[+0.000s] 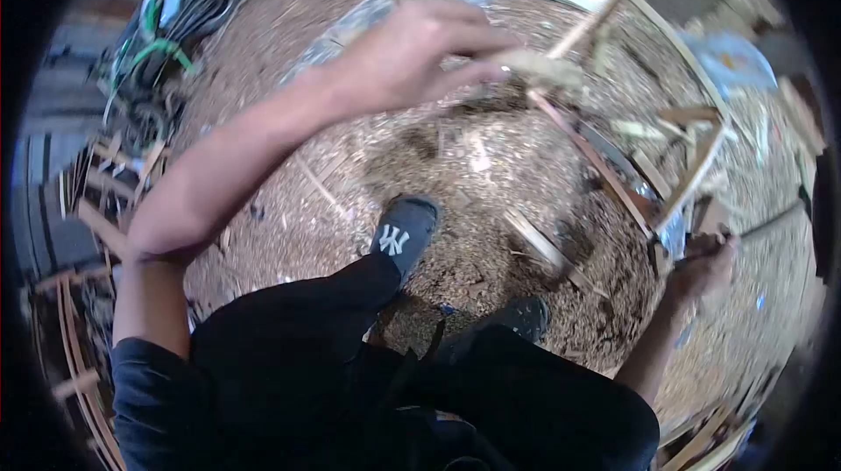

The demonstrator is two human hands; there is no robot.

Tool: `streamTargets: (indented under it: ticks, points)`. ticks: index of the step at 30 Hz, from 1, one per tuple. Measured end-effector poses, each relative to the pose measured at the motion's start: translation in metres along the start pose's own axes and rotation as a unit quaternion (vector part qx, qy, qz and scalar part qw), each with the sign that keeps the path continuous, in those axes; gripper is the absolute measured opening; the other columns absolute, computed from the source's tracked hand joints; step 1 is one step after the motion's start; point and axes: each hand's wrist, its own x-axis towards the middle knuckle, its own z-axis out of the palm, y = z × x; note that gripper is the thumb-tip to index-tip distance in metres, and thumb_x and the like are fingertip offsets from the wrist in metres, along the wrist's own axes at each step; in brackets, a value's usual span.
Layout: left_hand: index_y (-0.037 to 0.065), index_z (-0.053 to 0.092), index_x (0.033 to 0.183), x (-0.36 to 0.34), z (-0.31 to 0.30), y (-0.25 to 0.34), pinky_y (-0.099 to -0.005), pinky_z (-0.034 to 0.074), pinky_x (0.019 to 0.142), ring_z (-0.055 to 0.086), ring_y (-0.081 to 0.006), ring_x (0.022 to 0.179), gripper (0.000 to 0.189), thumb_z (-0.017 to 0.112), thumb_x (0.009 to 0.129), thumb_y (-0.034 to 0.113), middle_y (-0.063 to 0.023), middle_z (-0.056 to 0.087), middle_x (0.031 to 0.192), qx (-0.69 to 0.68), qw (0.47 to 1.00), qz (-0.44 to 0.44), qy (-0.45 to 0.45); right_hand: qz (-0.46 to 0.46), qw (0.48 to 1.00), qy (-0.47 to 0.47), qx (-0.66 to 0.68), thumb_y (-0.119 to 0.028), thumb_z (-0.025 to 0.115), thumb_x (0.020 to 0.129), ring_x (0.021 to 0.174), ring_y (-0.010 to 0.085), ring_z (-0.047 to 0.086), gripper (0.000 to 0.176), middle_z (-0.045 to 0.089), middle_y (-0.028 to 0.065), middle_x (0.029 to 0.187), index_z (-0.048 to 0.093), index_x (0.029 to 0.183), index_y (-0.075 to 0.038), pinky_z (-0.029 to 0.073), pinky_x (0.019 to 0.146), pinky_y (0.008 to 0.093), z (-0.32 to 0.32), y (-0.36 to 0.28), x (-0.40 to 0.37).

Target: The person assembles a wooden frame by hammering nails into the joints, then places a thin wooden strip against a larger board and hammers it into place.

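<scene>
Pinching a stick (547,68), the left hand (420,50) reaches out; the right hand (705,268) clamps a tool (771,221). Loose floor chips (473,155) could cause a slip.

Single view, head-mounted, fisheye, black vignette around the rim. Faces almost straight down past the person's own legs (333,331) onto the wood-chip floor (473,164). Close range: the left hand (420,50) is large at far centre, and the right hand (705,265) is near the right edge. Heavy edge distortion.
</scene>
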Motion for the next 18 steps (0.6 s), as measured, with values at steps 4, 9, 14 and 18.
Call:
streamTargets:
  ticks: [4,9,14,18]
  points:
    - [0.013,0.077,0.123,-0.079,-0.075,-0.025,-0.0354,0.059,0.069,0.071,-0.0191,0.08,0.032,0.077,0.093,0.023,-0.0094,0.077,0.1,0.12,0.983,-0.14,0.014,-0.06,0.996,-0.064,0.005,-0.033,0.042,0.114,0.054,0.0063,0.034,0.048,0.035,-0.0055,0.063,0.056,0.136,0.008,0.025,0.046,0.0238,0.063,-0.08,-0.001]
    - [0.009,0.077,0.122,-0.196,-0.057,-0.096,-0.0408,0.06,0.075,0.072,-0.0258,0.084,0.035,0.076,0.094,0.029,-0.0127,0.075,0.096,0.097,0.935,-0.339,0.027,-0.078,0.972,-0.222,0.007,-0.032,0.042,0.115,0.055,0.0021,0.031,0.051,0.032,-0.007,0.068,0.05,0.144,0.009,0.022,0.045,0.0201,0.112,-0.137,-0.042]
    - [0.009,0.075,0.124,-0.269,-0.024,-0.137,-0.044,0.059,0.083,0.073,-0.0321,0.093,0.033,0.071,0.097,0.028,-0.0169,0.075,0.105,0.087,0.9,-0.426,-0.02,-0.011,0.916,-0.368,-0.161,-0.025,0.044,0.113,0.052,0.0027,0.034,0.042,0.042,-0.0058,0.068,0.055,0.142,0.004,0.028,0.044,0.0213,0.149,-0.149,-0.1]
    - [0.015,0.076,0.124,-0.309,0.007,-0.193,-0.0459,0.057,0.085,0.071,-0.0324,0.092,0.03,0.071,0.096,0.024,-0.012,0.071,0.094,0.053,0.923,-0.376,0.067,0.126,0.769,-0.493,-0.386,-0.019,0.042,0.112,0.056,0.005,0.041,0.035,0.049,-0.0041,0.075,0.053,0.143,-0.006,0.034,0.047,0.0233,0.223,-0.178,-0.167]
